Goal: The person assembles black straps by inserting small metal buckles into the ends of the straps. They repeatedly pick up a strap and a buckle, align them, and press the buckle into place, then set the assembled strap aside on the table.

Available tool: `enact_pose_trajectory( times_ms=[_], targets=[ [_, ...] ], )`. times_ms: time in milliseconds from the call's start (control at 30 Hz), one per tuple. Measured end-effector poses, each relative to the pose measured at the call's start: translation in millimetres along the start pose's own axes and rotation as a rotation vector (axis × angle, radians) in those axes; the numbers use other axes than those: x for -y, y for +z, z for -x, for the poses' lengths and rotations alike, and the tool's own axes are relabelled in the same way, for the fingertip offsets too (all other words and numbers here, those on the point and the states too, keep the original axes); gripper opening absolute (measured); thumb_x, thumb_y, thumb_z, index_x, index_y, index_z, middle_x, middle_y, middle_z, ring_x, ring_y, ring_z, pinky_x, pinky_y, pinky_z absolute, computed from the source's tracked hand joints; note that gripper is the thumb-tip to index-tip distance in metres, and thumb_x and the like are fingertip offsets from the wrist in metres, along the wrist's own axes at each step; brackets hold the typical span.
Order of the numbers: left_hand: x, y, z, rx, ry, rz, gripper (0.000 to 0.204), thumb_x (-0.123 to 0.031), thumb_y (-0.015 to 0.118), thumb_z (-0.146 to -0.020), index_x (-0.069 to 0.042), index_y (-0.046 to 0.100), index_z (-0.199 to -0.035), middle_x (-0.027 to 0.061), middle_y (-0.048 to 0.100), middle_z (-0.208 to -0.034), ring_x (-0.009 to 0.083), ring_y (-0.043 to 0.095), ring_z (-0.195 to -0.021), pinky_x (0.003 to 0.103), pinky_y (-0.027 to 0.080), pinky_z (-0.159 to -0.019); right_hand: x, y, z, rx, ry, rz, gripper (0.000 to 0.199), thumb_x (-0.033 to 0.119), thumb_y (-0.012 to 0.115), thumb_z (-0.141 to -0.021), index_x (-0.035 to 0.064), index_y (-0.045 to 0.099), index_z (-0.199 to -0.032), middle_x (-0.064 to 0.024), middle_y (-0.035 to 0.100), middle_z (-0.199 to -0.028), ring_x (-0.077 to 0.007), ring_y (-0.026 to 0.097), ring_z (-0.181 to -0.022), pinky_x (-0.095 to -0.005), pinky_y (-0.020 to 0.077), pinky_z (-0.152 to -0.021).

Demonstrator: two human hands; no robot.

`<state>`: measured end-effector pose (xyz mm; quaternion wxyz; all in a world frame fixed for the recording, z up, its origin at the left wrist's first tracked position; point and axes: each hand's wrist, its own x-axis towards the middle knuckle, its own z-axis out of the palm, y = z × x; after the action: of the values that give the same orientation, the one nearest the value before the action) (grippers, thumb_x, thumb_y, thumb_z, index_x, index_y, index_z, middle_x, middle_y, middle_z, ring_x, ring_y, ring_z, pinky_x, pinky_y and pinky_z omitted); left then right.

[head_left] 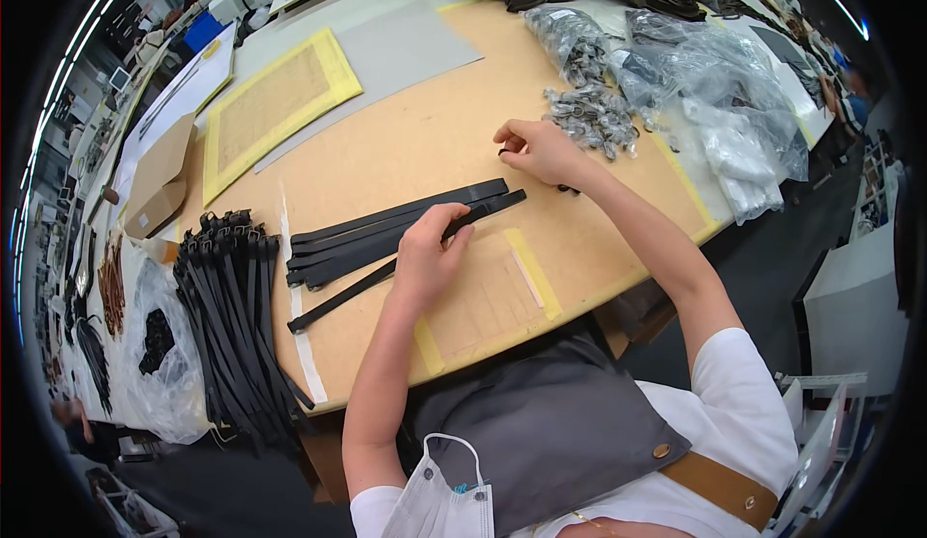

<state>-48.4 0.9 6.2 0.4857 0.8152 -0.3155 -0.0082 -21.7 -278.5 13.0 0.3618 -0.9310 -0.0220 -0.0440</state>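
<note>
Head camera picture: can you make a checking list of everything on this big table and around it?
Surface: tan worktable, taped edges.
Job's things: black straps under the left hand; right hand pinches a small dark piece near the metal buckles.
Clutter: finished strap pile, plastic bags, yellow-framed mat, cardboard box.
Grippers: bare hands only.
Cables: nothing seen.
Surroundings: workshop benches, dark floor.

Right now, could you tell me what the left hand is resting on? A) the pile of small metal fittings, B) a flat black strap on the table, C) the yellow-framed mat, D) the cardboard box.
B: the left hand lies fingers-down on a black strap among several laid side by side, while the right hand is beside the metal fittings.
</note>
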Motion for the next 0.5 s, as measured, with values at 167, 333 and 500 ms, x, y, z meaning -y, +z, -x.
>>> enact_pose_trajectory(
  times_ms=[167,333,500],
  targets=[
    [15.3,-12.9,-4.2,-0.05,-0.09,0.169,0.026,-0.008,0.078,-0.091,0.0,0.069,-0.114,0.0039,0.072,-0.091,0.0084,0.064,-0.082,0.026,0.053,-0.076,41.8,7.6,37.7,0.278,-0.09,-0.572,0.017,-0.001,0.069,-0.093,-0.0013,0.071,-0.11,-0.0033,0.071,-0.104,-0.0105,0.068,-0.093,-0.0247,0.0555,-0.081],
    [16.1,-9.6,-3.9,-0.014,-0.096,0.197,0.027,-0.008,0.079,-0.09,0.001,0.07,-0.114,0.0054,0.074,-0.095,0.0095,0.068,-0.087,0.025,0.054,-0.079,34.8,23.7,41.6,0.268,-0.056,-0.859,0.02,-0.006,0.067,-0.093,0.0017,0.072,-0.11,-0.0035,0.067,-0.11,-0.009,0.065,-0.097,-0.0251,0.0537,-0.084],
    [14.2,-10.9,-4.8,-0.025,-0.069,0.151,0.026,-0.008,0.08,-0.088,0.002,0.072,-0.111,0.0077,0.075,-0.096,0.012,0.07,-0.088,0.027,0.056,-0.08,21.3,34.7,38.9,0.335,-0.07,-0.965,0.021,-0.008,0.067,-0.092,0.0023,0.071,-0.109,-0.0029,0.068,-0.11,-0.0094,0.065,-0.096,-0.0255,0.0541,-0.083]
  ],
)
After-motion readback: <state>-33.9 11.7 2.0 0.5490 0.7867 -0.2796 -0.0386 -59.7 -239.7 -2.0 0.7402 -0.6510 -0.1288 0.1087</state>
